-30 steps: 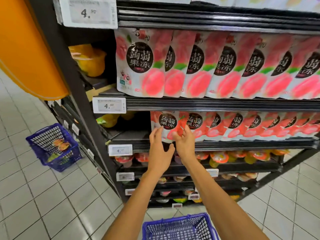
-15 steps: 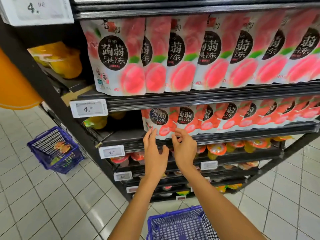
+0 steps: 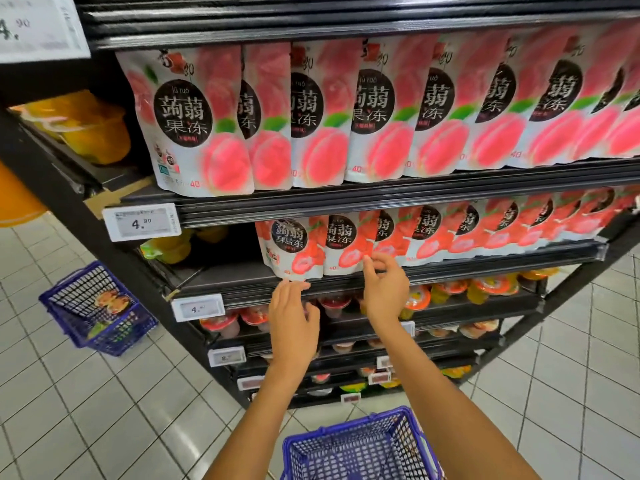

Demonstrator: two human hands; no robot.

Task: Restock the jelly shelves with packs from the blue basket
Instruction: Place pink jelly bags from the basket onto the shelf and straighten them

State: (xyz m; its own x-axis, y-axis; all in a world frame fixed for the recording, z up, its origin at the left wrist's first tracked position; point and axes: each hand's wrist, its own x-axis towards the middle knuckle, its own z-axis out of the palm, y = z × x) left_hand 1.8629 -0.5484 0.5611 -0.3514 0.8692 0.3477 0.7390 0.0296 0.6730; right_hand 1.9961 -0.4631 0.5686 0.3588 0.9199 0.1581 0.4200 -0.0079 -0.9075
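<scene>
A row of red-and-white jelly packs (image 3: 294, 247) stands on the middle shelf (image 3: 242, 285), under a fuller row of pink peach packs (image 3: 194, 126). My left hand (image 3: 292, 317) hovers just below the shelf's front edge, fingers apart, holding nothing. My right hand (image 3: 384, 289) is raised to the second pack from the left (image 3: 343, 244), its fingertips touching the pack's lower edge. A blue basket (image 3: 360, 445) sits at the bottom of the view between my forearms; its contents are not visible.
A second blue basket (image 3: 97, 310) with some packs stands on the tiled floor at the left. Jelly cups (image 3: 491, 285) fill the lower shelves, yellow cups (image 3: 90, 126) the side shelf. Price tags (image 3: 142, 221) line the shelf edges.
Both hands have dropped slightly from the pack fronts to the shelf's edge. My head has moved closer and turned right, so the shelves look larger.
</scene>
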